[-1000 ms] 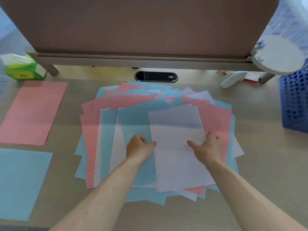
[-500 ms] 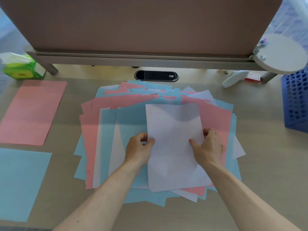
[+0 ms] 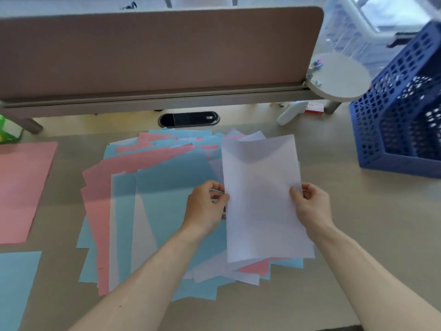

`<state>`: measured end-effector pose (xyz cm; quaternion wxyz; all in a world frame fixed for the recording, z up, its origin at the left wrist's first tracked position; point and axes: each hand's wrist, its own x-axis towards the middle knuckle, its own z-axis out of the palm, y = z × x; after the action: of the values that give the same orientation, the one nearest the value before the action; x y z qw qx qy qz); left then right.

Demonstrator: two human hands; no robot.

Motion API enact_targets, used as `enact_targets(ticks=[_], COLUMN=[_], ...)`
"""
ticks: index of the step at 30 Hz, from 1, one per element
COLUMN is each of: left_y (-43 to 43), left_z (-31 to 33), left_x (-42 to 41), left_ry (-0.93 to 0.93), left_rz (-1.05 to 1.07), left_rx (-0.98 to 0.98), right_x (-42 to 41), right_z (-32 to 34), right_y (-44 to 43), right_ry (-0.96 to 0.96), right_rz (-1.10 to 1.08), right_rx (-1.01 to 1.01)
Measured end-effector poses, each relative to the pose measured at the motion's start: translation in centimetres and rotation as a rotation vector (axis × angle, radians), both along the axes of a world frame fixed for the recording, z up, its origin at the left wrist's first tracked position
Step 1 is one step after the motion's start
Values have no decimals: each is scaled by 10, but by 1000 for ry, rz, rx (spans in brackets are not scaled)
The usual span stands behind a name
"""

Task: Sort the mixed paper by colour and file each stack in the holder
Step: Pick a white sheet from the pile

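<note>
white sheet [image 3: 260, 199] lifted, left hand [image 3: 205, 207], right hand [image 3: 312, 207] pinching, holder [image 3: 393, 130] cropped

1 holder [image 3: 381, 130], 1 pile [image 3: 167, 199], 1 white sht [image 3: 260, 199]

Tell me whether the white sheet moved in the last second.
Yes. Measured against the cable port, the white sheet has shifted right, to the right edge of the pile.

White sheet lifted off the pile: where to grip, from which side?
Its two long edges, about mid-length, one hand coming in from each side. The white sheet is thin and floppy and is raised off the mixed pile; the left hand pinches the left edge and the right hand the right edge, holding it spread. A single-edge grip would probably let it droop.
</note>
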<state>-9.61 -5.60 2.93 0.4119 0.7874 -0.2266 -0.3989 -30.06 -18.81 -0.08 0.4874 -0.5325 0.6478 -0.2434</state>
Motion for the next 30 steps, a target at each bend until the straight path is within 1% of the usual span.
enact_targets(ticks=[3,5,10,13,17,20,22,25,27,28,30], left_y=[-35,-56,-97,-108,-115,-118,-121,-124,-126,-127,-130], left_z=[2,3,-3,-13,-37,-53,-60,-61,-60,-61,-62], left_x=[-32,-57,-128,-167,-209,-231,-241,-249,-252,-252,-250], left_ry=[-93,-99,4,64,151,157,160,167,137,118,75], left_rz=[-87,-155,-277,-326,-385,-370,-313,-258,-285,-303,-343], left_rx=[-13,-24,6,49,108,140,146,161,164,163,163], right_x=[-53,-91,-175,-212,-248,-263,-263,-246,-234,-230,-226], right_z=[2,2,3,1,-16,-23,-24,-26,-35,-38,-40], right_y=[-13,-16,-25,-38,-62,-71,-66,-49,-42,-41,-41], right_ry=[5,11,59,100,246,433,570,590,677,716,750], right_rz=[-74,-125,-280,-363,-359,-286,-173,76,251,288,287], right_rx=[11,27,33,2,-30,-84,-165,-244,-250,-248,-245])
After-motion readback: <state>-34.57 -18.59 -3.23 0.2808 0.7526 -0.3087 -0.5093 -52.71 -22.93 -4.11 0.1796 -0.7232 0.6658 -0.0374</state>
